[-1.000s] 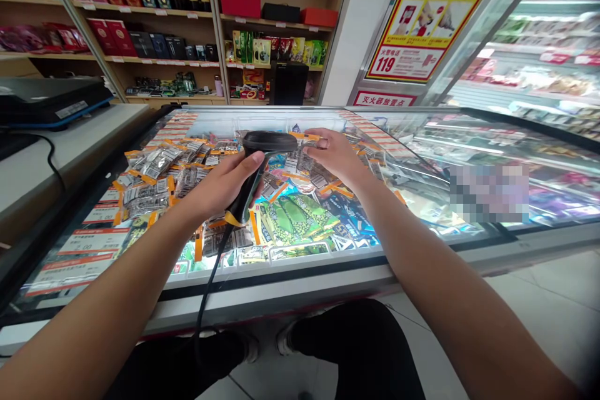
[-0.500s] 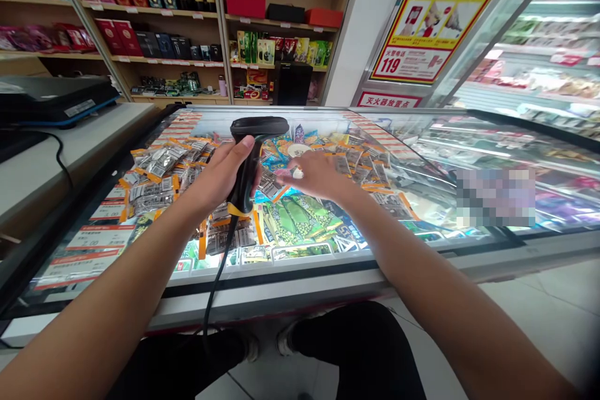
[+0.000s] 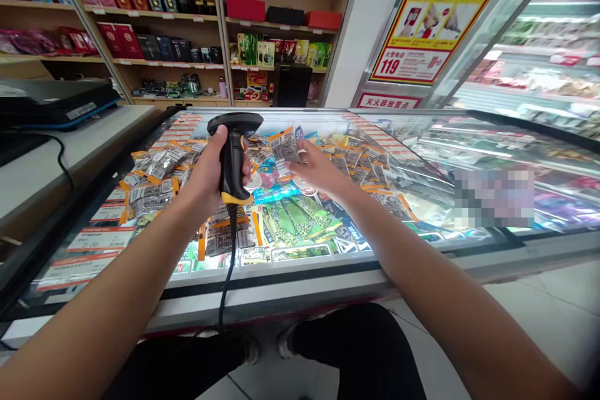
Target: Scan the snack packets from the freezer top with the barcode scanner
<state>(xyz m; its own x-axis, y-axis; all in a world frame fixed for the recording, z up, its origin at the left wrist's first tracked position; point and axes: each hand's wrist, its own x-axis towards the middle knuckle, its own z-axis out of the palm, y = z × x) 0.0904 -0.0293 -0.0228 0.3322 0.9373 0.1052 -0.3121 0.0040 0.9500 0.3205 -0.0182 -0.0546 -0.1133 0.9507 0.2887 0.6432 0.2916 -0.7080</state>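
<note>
My left hand [image 3: 206, 178] is wrapped round the grip of a black corded barcode scanner [image 3: 233, 153], held upright above the glass lid of a chest freezer [image 3: 290, 262]. My right hand [image 3: 315, 169] holds up a small silver and orange snack packet [image 3: 284, 145] just right of the scanner's head. Several more of the same packets [image 3: 157, 169] lie spread over the freezer lid to the left and right of my hands. The scanner's cable [image 3: 228, 275] hangs down over the freezer's front edge.
A white counter [image 3: 56, 156] with a black device [image 3: 51, 100] stands at the left. Wooden shelves [image 3: 187, 12] of boxes and bottles line the back. A glass-fronted chiller [image 3: 529, 75] and a yellow poster [image 3: 440, 6] are at the right.
My right hand drew back from the packets on the lid and lifted one packet up beside the scanner. My left hand tipped the scanner upright and shifted it left.
</note>
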